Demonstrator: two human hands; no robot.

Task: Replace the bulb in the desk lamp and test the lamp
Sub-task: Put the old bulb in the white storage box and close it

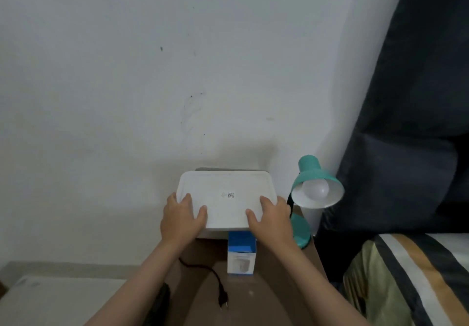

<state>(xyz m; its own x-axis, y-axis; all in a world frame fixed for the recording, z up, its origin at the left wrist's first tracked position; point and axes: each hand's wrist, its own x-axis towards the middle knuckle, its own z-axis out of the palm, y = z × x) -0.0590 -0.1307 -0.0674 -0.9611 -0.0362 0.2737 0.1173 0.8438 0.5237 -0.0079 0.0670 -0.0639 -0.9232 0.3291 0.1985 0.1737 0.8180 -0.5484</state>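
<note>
A teal desk lamp (pixel 314 177) stands at the right back of the brown table, its shade tilted toward me with a white bulb (pixel 317 188) screwed inside. Its black cord with the plug (pixel 223 303) lies loose on the table, not in a socket. A blue and white bulb box (pixel 241 256) stands upright in the middle. Behind it a white plastic lid (pixel 225 198) is held tilted up, with my left hand (pixel 182 217) gripping its left edge and my right hand (pixel 271 219) gripping its right edge.
The white wall rises right behind the table (pixel 266 300). A dark padded headboard (pixel 406 122) and a striped bed cover (pixel 418 275) lie to the right. A white surface (pixel 50 300) sits lower left. A dark object (pixel 162 300) shows under my left forearm.
</note>
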